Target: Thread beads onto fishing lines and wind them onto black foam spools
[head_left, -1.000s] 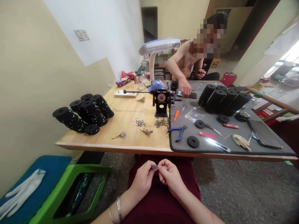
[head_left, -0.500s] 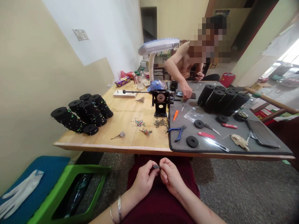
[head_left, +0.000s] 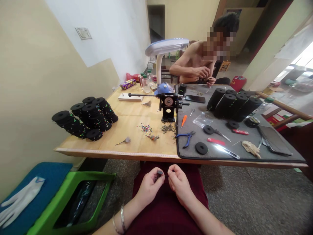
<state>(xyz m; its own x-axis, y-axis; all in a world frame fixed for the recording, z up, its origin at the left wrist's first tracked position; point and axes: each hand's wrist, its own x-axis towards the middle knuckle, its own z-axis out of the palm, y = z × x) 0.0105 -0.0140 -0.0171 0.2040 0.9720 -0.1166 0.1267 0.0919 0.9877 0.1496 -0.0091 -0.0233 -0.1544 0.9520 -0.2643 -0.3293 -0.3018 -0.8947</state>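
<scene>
Over my lap, in front of the table edge, my left hand (head_left: 152, 182) pinches a small dark grey bundle (head_left: 159, 173) between thumb and fingers. Close to its right, my right hand (head_left: 178, 181) is closed, thumb against fingertips, beside the thin end of the bundle; what it holds is too small to name. On the table (head_left: 127, 130) lie a grey feathery bundle (head_left: 126, 140), a second bundle (head_left: 153, 137), small coloured beads (head_left: 146, 127) and a pile of small metal pieces (head_left: 167, 128). A black winding device (head_left: 168, 106) stands behind them.
Stacked black foam spools (head_left: 91, 112) stand left, more (head_left: 227, 102) on the grey mat (head_left: 220, 130). Blue pliers (head_left: 187, 138) and an orange tool (head_left: 184, 121) lie near its left edge. A person (head_left: 193, 62) sits across, behind a lamp (head_left: 166, 47). A green stool (head_left: 46, 215) is lower left.
My hands have moved slightly apart, and the bundle sits deeper in my left hand. The other person's hand has drawn back from the phone on the mat to their other hand.
</scene>
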